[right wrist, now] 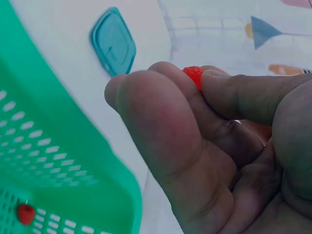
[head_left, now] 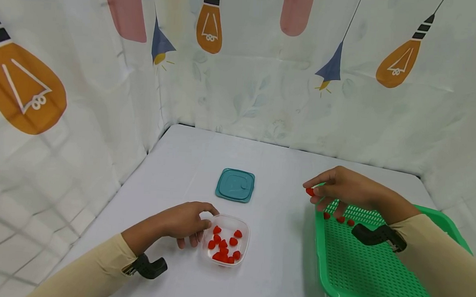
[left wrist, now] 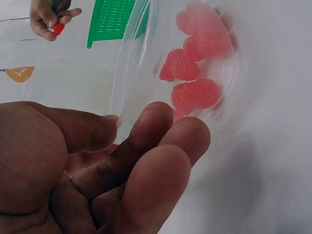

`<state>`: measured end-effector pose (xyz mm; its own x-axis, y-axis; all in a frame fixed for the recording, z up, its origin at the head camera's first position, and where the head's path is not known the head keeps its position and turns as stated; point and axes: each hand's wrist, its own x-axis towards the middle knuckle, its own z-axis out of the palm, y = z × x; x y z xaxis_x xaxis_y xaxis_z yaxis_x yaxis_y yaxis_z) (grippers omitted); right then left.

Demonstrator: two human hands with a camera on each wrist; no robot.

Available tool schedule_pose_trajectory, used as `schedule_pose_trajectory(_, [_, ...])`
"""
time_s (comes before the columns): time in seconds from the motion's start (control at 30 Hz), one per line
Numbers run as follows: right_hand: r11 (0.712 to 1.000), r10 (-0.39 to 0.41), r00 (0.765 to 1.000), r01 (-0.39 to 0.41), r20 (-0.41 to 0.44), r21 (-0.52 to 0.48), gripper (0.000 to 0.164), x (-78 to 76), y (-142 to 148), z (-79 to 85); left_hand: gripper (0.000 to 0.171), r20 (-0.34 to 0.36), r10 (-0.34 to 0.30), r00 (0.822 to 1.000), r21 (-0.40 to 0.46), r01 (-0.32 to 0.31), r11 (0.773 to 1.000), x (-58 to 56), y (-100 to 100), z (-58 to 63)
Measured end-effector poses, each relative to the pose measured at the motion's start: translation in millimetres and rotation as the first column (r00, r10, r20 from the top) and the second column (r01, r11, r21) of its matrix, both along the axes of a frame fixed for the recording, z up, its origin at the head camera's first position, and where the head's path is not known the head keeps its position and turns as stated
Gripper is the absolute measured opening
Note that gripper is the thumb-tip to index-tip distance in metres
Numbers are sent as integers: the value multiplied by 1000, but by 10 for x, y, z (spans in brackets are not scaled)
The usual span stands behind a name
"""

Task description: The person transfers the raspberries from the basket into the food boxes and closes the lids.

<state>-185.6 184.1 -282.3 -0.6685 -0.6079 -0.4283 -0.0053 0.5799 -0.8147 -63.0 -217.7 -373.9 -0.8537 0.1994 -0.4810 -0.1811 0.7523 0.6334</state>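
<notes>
In the head view, my left hand grips the left edge of a clear plastic container, thumb at the rim and fingers beside the wall. Several red raspberries lie in that container, mostly toward its near side. My right hand is raised over the far left corner of a green perforated basket. Between its thumb and fingertips it pinches a single raspberry. A few more raspberries sit in the basket below this hand, close to its far wall.
A teal square lid lies flat on the white table, beyond the container. Printed curtains hang along the back and left sides of the table. The basket takes up the table's right side.
</notes>
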Motion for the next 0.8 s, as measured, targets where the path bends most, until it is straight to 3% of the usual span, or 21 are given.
schedule_pose_trajectory(0.8, [992, 125, 992, -126, -30, -14, 27, 101, -730, -12, 37, 9, 16, 1000, -18, -16, 1000, -2, 17, 9])
